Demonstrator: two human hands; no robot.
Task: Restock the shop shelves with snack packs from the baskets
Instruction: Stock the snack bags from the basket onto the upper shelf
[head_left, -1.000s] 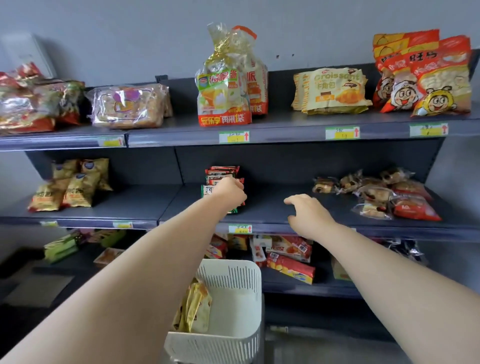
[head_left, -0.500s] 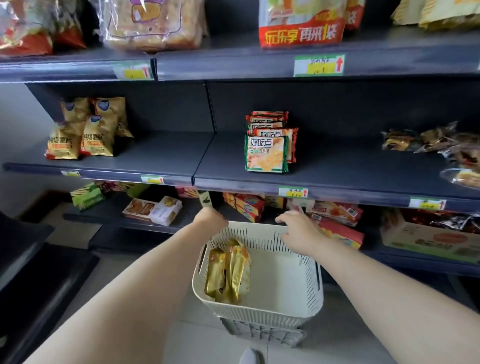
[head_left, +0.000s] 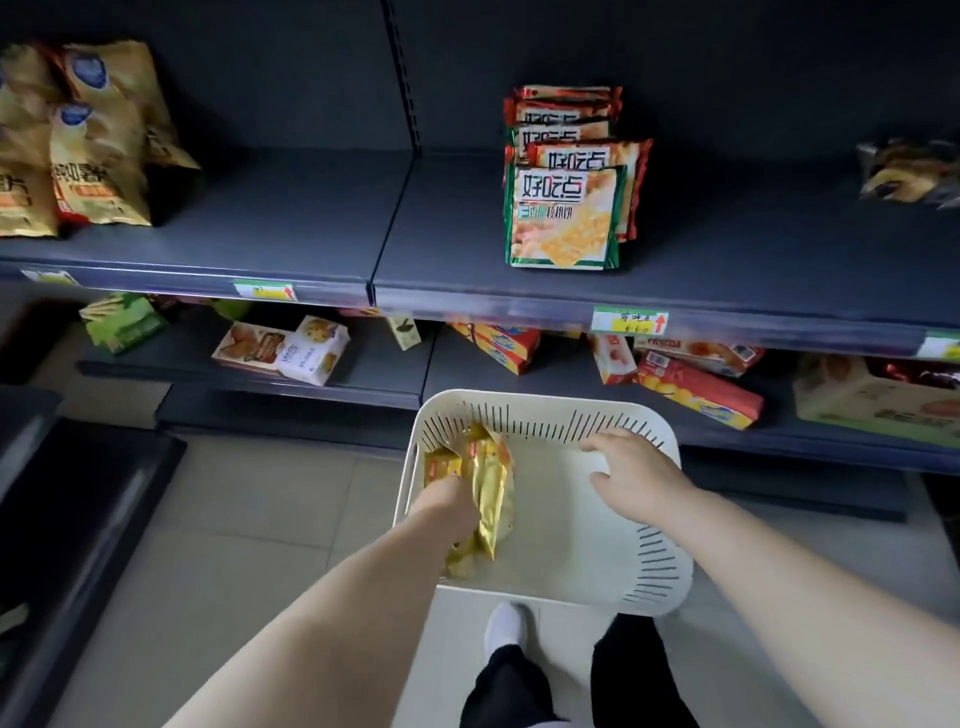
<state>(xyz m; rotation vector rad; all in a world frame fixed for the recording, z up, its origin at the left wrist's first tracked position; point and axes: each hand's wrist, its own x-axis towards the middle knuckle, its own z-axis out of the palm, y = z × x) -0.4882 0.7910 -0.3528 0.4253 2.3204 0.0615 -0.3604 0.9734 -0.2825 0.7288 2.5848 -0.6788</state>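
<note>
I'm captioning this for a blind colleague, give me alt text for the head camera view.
Seen from above, the left hand reaches into a white basket among gold snack packs, while the right hand rests inside, open. Dark shop shelves above hold a stack of biscuit packs.

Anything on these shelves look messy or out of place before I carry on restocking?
Yes, the bottom shelf. The red boxes lie tipped at angles instead of standing in a row, and the white cookie box sits skewed. On the middle shelf, the stack of green-edged packs stands neat. Nothing looks spilled or torn.
</note>
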